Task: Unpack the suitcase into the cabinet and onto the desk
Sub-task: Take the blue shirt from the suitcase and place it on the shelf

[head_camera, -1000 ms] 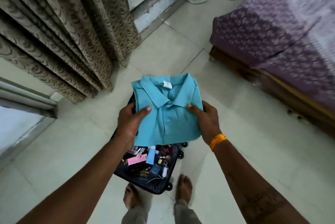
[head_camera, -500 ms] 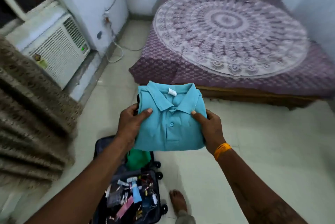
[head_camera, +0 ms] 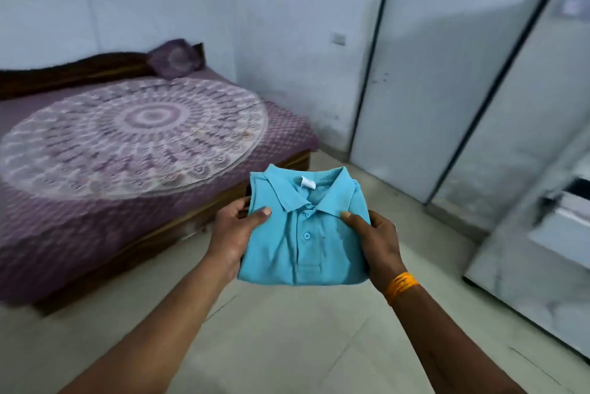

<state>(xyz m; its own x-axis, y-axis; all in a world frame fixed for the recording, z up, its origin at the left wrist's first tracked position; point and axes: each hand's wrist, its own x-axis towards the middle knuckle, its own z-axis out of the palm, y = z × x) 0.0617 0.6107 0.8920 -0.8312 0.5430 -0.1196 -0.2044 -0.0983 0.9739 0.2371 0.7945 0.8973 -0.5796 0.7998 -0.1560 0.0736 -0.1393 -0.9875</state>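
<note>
We've got the folded teal polo (head_camera: 305, 234) carried flat at chest height, left hand (head_camera: 234, 234) and right hand (head_camera: 376, 245) each clamped on a side edge, thumbs on top, probably so the fold survives until the cabinet doors (head_camera: 424, 100) ahead-right.

The fingers of both hands are hidden under the folded shirt (head_camera: 303, 234); the bed (head_camera: 127, 144) is cut off at left edge.

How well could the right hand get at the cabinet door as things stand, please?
Probably not yet: the right hand and left hand both hold the folded blue shirt, and the cabinet door stands beyond it.
</note>
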